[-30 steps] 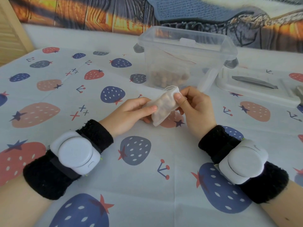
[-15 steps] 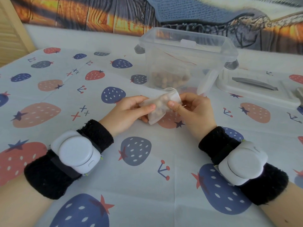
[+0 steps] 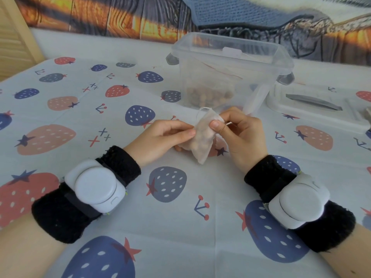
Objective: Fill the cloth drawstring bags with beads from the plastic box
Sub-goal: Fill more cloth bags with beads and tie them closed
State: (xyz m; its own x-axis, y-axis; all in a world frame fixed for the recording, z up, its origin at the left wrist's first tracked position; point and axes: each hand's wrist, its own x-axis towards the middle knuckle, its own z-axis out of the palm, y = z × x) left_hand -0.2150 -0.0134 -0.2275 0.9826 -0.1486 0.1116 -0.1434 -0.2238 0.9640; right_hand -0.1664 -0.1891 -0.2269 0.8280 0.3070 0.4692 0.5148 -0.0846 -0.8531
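Both hands held one small cloth bag (image 3: 202, 137) just right of the middle of the frame, a little above the tablecloth (image 3: 180, 227). From the head view, the left hand (image 3: 160, 140) came in from the left and pinched the bag's left side, its thumb lying along the cloth and its fingers tucked underneath. The right hand (image 3: 239, 135) pinched the bag's upper end, the thumb pressed on the front of the gathered mouth and the fingers curled behind it. A thin loop of white string (image 3: 203, 108) stood up above that mouth, and another strand showed beside the right thumb. The bag hung tilted, its mouth toward the upper right and its pointed bottom corner toward the lower middle of the frame; lumps inside were probably beads, though the cloth hid them.

Behind the hands, in the upper middle of the frame, stood a clear plastic box (image 3: 230, 71) with grey clips at its two ends. Brown beads (image 3: 208, 96) lay in a low heap at its bottom, seen dimly through the front wall. Something pale and long leaned inside the box at its right end; what it was could not be told. To the right of the box, near the right edge, lay a flat white lid (image 3: 313, 109) with a grey handle.

Each wrist wore a black fuzzy band carrying a white rounded device (image 3: 96, 185), in the lower left and lower right of the frame. The tablecloth was pale, printed with red and blue strawberries.
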